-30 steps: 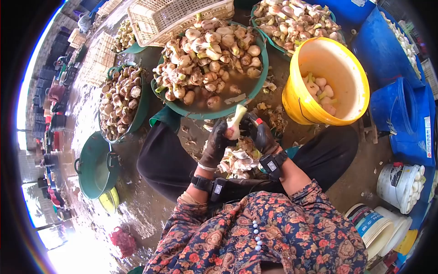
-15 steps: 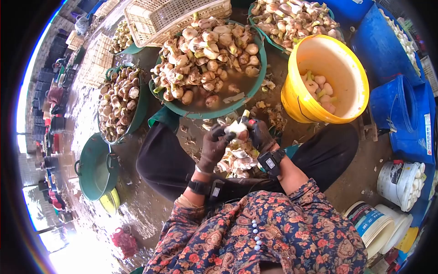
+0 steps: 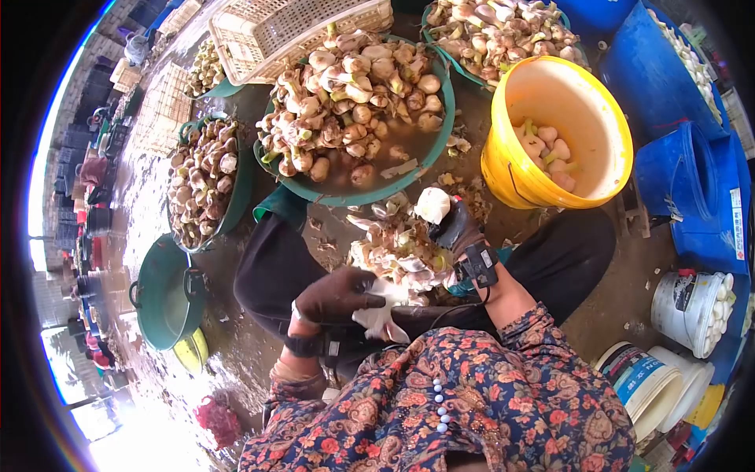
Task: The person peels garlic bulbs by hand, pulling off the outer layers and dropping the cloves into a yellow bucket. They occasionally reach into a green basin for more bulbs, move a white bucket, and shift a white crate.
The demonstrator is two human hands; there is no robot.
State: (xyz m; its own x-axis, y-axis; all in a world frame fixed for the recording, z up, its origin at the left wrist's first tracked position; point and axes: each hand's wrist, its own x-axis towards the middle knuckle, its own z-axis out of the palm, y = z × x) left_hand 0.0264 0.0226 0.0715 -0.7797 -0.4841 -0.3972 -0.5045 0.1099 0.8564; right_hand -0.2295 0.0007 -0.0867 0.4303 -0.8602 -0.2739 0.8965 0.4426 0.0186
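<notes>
A white, peeled garlic bulb (image 3: 432, 205) sits in the fingers of my right hand (image 3: 458, 230), which is gloved in dark fabric and closed around it. A small red spot shows by those fingers; I cannot make out what it is. Lower and to the left, my left hand (image 3: 338, 296), in a brown glove, is closed on a pale strip of garlic skin (image 3: 381, 318) near my lap. Between my knees lies a heap of garlic peelings (image 3: 401, 256). Beyond it stands a green tub (image 3: 370, 198) with unpeeled garlic bulbs (image 3: 346, 102) in murky water.
A yellow bucket (image 3: 503, 169) with several peeled bulbs stands front right. More garlic fills a green basket (image 3: 244, 197) at left and another tub (image 3: 464, 75) behind. An empty green basin (image 3: 165, 303), a plastic crate (image 3: 295, 55), blue containers (image 3: 680, 177) and white buckets (image 3: 680, 315) surround me.
My hands have parted. The left has moved down and left toward my lap with a strip of garlic skin, while the right keeps the bulb, now bare white, slightly farther right.
</notes>
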